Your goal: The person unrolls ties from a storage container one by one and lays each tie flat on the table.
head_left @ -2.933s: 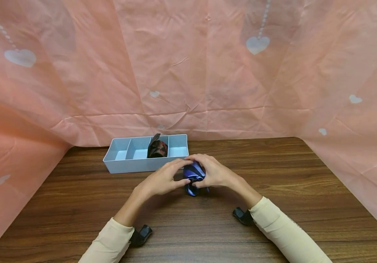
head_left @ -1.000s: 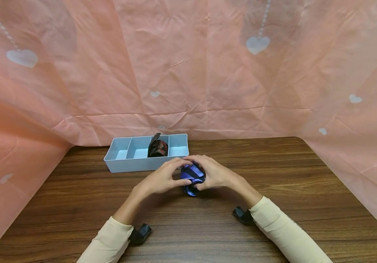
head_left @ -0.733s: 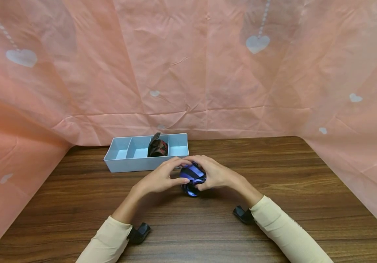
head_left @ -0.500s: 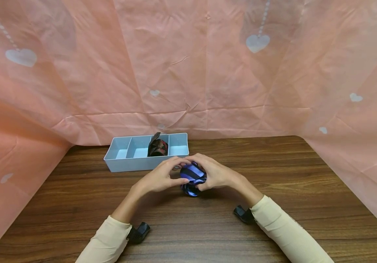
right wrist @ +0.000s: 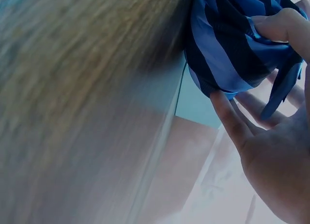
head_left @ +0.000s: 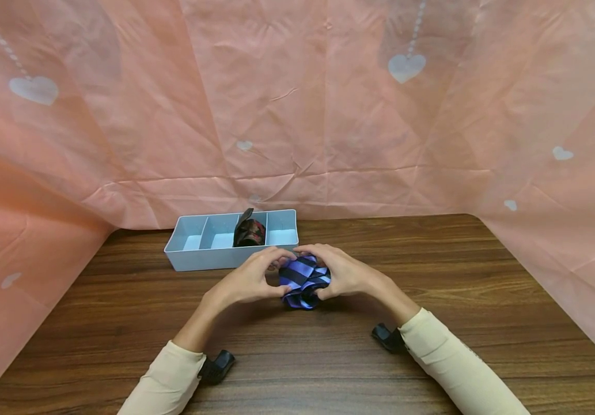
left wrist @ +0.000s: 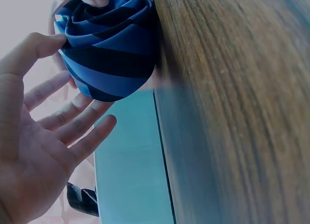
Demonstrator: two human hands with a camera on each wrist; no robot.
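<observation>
A rolled necktie [head_left: 303, 279], striped in shiny blue and black, rests on the wooden table in front of the tray. Its spiral layers show in the left wrist view, and a loose end [right wrist: 283, 88] sticks out in the right wrist view. My left hand [head_left: 253, 278] holds its left side, the thumb at the near edge and the fingers behind. From the right, my right hand [head_left: 346, 274] grips the roll, with the thumb pressed on the layers and the fingertips round the far side. Some fingertips are hidden behind the roll in the head view.
Just behind the hands stands a light blue tray [head_left: 209, 262] divided into compartments. One compartment holds a dark rolled necktie [head_left: 250, 233] with a red pattern, its end poking above the rim. A pink curtain [head_left: 359, 127] with white hearts hangs round the table [head_left: 432, 271].
Both hands have spread slightly apart, and more of the rolled necktie shows between them. It looks wider and has turned, its stripes now at a different angle. The tray stays put.
</observation>
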